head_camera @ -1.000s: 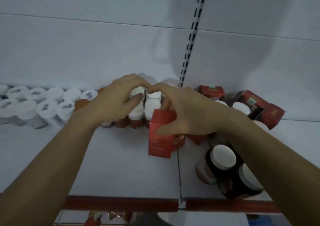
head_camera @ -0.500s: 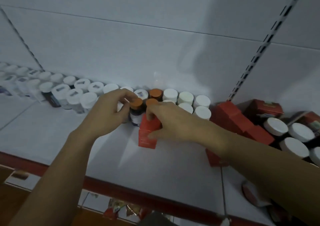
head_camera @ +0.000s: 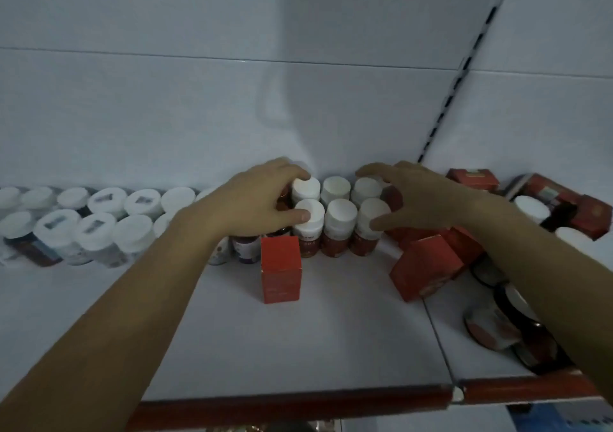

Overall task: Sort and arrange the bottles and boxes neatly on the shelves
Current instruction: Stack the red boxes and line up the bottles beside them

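- Six white-capped bottles point(head_camera: 340, 212) with red labels stood in a two-by-three block at the back of the white shelf point(head_camera: 298, 342), close to the back panel.
- My left hand point(head_camera: 255, 203) curled round the block's left end. The thumb point(head_camera: 300, 216) lay on the front-left cap and the fingers over the back-left cap.
- My right hand point(head_camera: 421, 196) curved round the right end, with the thumb point(head_camera: 378, 224) touching the front-right bottle. The fingers arched over the back-right cap, but I could not tell whether their tips touched it.
- One upright red box point(head_camera: 281, 267) stood just in front of the block, apart from both hands.
- One tilted red box point(head_camera: 426, 264) sat below my right wrist.
- Two left-hand rows of bottles point(head_camera: 96, 226) ran off beside my left forearm.
- Several dark jars point(head_camera: 491, 329) lay at the front right.
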`<control>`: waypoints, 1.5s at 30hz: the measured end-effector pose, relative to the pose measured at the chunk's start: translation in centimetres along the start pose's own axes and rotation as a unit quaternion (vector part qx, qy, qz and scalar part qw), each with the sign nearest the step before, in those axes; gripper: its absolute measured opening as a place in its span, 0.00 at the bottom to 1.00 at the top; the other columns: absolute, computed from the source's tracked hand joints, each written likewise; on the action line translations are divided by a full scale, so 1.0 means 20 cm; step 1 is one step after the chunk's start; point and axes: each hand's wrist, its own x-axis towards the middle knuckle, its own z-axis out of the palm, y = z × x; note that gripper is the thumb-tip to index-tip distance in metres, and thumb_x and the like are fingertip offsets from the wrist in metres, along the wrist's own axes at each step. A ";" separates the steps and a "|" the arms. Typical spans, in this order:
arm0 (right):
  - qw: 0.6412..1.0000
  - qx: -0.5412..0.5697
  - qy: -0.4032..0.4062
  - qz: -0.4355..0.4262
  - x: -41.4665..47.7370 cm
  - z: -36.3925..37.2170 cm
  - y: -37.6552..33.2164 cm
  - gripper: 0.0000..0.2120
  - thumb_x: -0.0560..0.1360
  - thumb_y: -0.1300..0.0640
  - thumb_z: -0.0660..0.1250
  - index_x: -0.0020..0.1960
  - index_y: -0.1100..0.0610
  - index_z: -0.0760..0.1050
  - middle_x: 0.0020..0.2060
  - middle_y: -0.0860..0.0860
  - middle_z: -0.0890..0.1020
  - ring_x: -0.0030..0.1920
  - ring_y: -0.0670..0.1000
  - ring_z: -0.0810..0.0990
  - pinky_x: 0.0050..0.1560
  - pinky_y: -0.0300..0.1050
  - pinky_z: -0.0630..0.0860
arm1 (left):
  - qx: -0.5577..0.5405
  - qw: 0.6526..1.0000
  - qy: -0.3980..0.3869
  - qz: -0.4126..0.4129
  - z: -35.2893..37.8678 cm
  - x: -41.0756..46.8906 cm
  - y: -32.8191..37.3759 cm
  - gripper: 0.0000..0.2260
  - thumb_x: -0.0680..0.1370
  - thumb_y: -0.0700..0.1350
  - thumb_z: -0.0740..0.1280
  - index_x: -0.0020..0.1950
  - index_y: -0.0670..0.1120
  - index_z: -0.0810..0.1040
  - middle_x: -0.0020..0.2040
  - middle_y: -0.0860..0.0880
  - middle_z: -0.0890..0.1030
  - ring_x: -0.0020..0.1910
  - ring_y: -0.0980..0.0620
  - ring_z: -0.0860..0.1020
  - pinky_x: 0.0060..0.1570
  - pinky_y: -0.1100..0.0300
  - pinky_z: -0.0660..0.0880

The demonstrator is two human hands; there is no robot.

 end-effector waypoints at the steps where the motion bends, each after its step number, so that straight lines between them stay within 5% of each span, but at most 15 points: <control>1: 1.000 0.005 0.002 0.007 -0.01 0.01 0.01 0.46 0.61 0.29 0.73 0.73 0.32 0.56 0.58 0.48 0.73 0.57 0.51 0.74 0.59 0.51 0.74 | 0.018 1.000 -0.007 0.006 0.00 0.04 0.01 0.32 0.73 0.64 0.71 0.72 0.53 0.69 0.65 0.55 0.73 0.60 0.54 0.75 0.60 0.48 0.75; 7: 1.000 0.001 0.010 0.021 0.02 0.04 -0.07 0.52 0.61 0.38 0.80 0.76 0.36 0.53 0.61 0.50 0.70 0.59 0.53 0.72 0.60 0.52 0.73 | 0.211 0.975 -0.071 0.018 0.06 0.18 0.09 0.46 0.62 0.77 0.68 0.75 0.57 0.63 0.59 0.52 0.69 0.60 0.49 0.72 0.61 0.47 0.65; 14: 0.997 0.029 -0.036 0.064 0.10 0.11 -0.06 0.52 0.58 0.39 0.80 0.74 0.35 0.53 0.56 0.49 0.75 0.54 0.55 0.77 0.54 0.53 0.78 | 0.255 0.964 -0.070 0.022 0.09 0.20 0.11 0.37 0.65 0.73 0.69 0.66 0.52 0.70 0.55 0.51 0.68 0.52 0.48 0.73 0.57 0.50 0.66; 21: 0.996 0.062 -0.048 0.053 0.13 0.10 -0.07 0.46 0.66 0.47 0.80 0.75 0.44 0.57 0.53 0.49 0.77 0.40 0.47 0.78 0.32 0.42 0.77 | 0.206 0.975 -0.082 0.022 0.11 0.23 0.13 0.31 0.62 0.68 0.75 0.54 0.51 0.71 0.50 0.51 0.70 0.46 0.49 0.73 0.43 0.55 0.68; 26: 0.996 0.069 -0.032 0.045 0.12 0.10 -0.05 0.49 0.64 0.44 0.81 0.76 0.45 0.57 0.52 0.45 0.74 0.50 0.51 0.76 0.42 0.43 0.73 | 0.168 0.982 -0.082 -0.009 0.14 0.30 0.18 0.37 0.56 0.70 0.76 0.57 0.51 0.73 0.51 0.51 0.75 0.49 0.48 0.76 0.46 0.52 0.77; 30: 0.998 0.055 -0.011 0.039 0.12 0.12 -0.02 0.47 0.63 0.45 0.81 0.75 0.44 0.59 0.50 0.46 0.74 0.47 0.51 0.75 0.33 0.39 0.70 | 0.150 0.986 -0.063 -0.042 0.15 0.33 0.24 0.35 0.55 0.68 0.77 0.55 0.50 0.75 0.49 0.51 0.78 0.46 0.48 0.78 0.46 0.50 0.80; 39: 1.000 -0.027 0.010 0.013 0.10 0.14 0.04 0.38 0.64 0.46 0.78 0.67 0.48 0.62 0.38 0.44 0.70 0.44 0.54 0.74 0.33 0.44 0.68 | 0.065 0.991 -0.039 -0.106 0.19 0.35 0.29 0.32 0.53 0.63 0.79 0.52 0.53 0.76 0.48 0.54 0.78 0.46 0.49 0.79 0.46 0.50 0.80; 45: 0.998 -0.068 -0.003 0.012 0.05 0.08 0.10 0.42 0.61 0.45 0.81 0.68 0.51 0.64 0.53 0.52 0.72 0.52 0.54 0.71 0.48 0.50 0.74 | 0.036 0.993 -0.025 -0.110 0.22 0.37 0.37 0.30 0.56 0.60 0.81 0.53 0.52 0.77 0.49 0.53 0.78 0.47 0.49 0.78 0.47 0.49 0.79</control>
